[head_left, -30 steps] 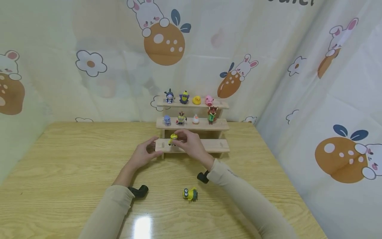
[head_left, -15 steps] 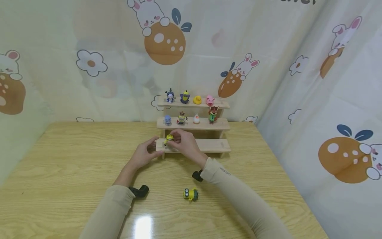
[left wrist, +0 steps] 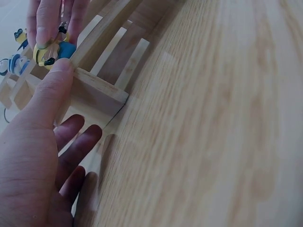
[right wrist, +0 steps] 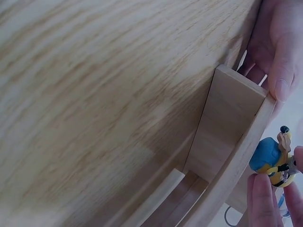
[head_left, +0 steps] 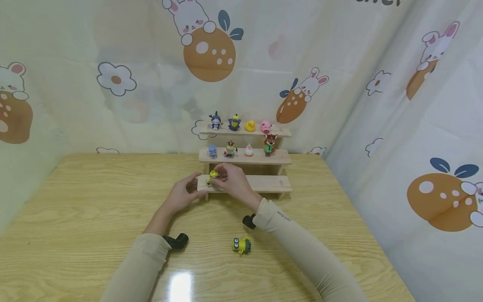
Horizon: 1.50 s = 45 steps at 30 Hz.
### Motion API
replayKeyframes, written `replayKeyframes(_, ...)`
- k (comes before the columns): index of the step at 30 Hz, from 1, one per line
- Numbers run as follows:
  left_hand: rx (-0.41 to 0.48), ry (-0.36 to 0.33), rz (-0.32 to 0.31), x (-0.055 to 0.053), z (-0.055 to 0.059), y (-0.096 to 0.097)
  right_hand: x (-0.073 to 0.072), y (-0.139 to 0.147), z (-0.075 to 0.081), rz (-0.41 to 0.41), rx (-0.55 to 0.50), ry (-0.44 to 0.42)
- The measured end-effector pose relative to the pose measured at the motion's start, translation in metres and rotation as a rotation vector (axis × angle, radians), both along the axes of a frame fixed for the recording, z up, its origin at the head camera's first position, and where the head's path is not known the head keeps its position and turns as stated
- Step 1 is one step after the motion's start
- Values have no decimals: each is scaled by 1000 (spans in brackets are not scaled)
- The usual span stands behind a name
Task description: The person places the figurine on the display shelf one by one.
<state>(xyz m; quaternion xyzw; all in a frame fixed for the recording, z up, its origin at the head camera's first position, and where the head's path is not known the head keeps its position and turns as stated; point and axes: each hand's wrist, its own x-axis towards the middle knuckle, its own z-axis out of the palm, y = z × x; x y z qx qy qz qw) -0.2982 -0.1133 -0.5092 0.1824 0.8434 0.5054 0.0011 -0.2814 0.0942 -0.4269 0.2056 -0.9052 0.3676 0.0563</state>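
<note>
My right hand (head_left: 234, 183) pinches a small yellow minion figure (head_left: 213, 173) at the left end of the bottom tier of a wooden three-tier display shelf (head_left: 268, 183). In the right wrist view the minion figure (right wrist: 266, 155), with its blue lower part, is between fingertips and thumb beside the plank's edge. Whether it bears on the plank I cannot tell. My left hand (head_left: 181, 196) holds the shelf's left end, its thumb (left wrist: 59, 78) on the front corner. A second minion figure (head_left: 241, 246) lies on its side on the table, nearer to me.
Several small figures stand on the upper tiers, including a yellow duck (head_left: 250, 126), a pink pig (head_left: 266, 126) and a fox (head_left: 269, 145). Black wrist mounts (head_left: 177, 241) show by both sleeves. A patterned curtain (head_left: 151, 100) hangs behind the wooden table (head_left: 94, 201).
My right hand has moved slightly left along the bottom tier with the minion figure, which was tilted and now looks more upright. The left hand keeps its place at the shelf's end.
</note>
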Motion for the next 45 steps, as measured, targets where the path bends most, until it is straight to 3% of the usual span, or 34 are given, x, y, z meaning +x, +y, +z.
replayKeyframes(13, 3, 19, 0, 2, 4, 0, 0, -2, 3, 24, 28, -12)
replayKeyframes(19, 2, 13, 0, 3, 4, 1, 3, 3, 11, 11, -7, -32)
replayKeyframes(25, 7, 7, 8, 2, 3, 1, 18, 19, 27, 6, -31, -19)
replayKeyframes(30, -2, 10, 14, 1, 2, 1, 40, 38, 36, 36, 25, -18)
replayKeyframes(33, -18, 21, 15, 1, 3, 1, 55, 48, 36, 102, 120, -56)
replayKeyframes(40, -27, 24, 15, 3, 7, 0, 88, 61, 23, 428, 409, -209)
replayKeyframes(45, -31, 17, 17, 3, 7, 1, 101, 60, 10, 532, 544, -257)
